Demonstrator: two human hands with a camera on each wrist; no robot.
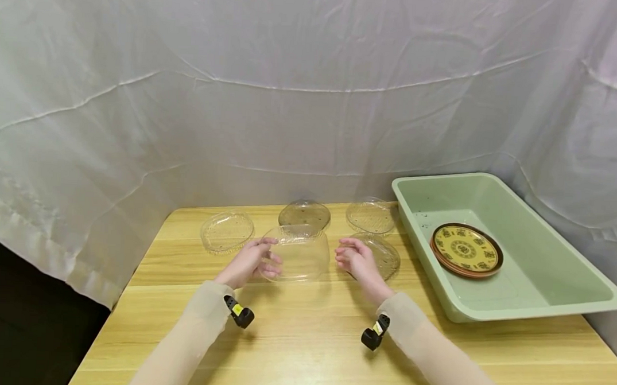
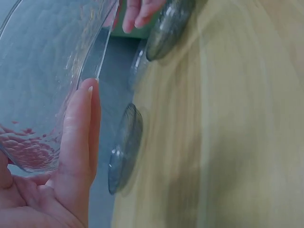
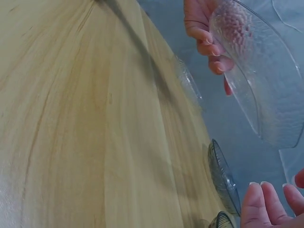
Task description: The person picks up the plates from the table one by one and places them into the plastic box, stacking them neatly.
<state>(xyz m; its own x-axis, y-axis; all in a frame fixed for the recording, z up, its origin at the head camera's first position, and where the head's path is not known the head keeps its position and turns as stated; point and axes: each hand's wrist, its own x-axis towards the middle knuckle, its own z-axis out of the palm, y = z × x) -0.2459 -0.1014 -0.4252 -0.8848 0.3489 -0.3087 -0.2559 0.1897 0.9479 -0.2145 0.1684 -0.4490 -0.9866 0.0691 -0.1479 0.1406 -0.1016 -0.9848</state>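
From left to right, with 12 o'clock pointing away from the person and the clock centred on the held dish: a clear ribbed plate (image 1: 227, 233) lies on the wood-grain tabletop (image 1: 302, 341) between 9 and 10 o'clock. Nearer in, the left hand (image 1: 252, 263) grips the 9 o'clock edge of a clear, rounded-corner dish (image 1: 303, 258) with a pebbled texture, pinching it between thumb and fingers. The dish is raised above the tabletop, slanted. A black wrist camera (image 1: 240, 313) on that sleeve bears a yellow label too small to read.

Behind the dish, at 12 o'clock, sits a smoky brown plate (image 1: 298, 214). At 3 o'clock is the right hand (image 1: 359, 263), its fingers loosely bent and holding nothing, just beside the dish but apart from it. Its own wrist camera (image 1: 375, 332) carries a small label, also unreadable. Past this hand, near 3 o'clock, rests a second smoky plate (image 1: 388, 258); at 2 o'clock, another clear plate (image 1: 370, 216).

Farthest right, at 3 o'clock, a pale green rectangular basin (image 1: 538, 257) holds a round, brown-rimmed yellow plate (image 1: 463, 249) with dark ornamental motifs, toward the basin's 9 o'clock side.
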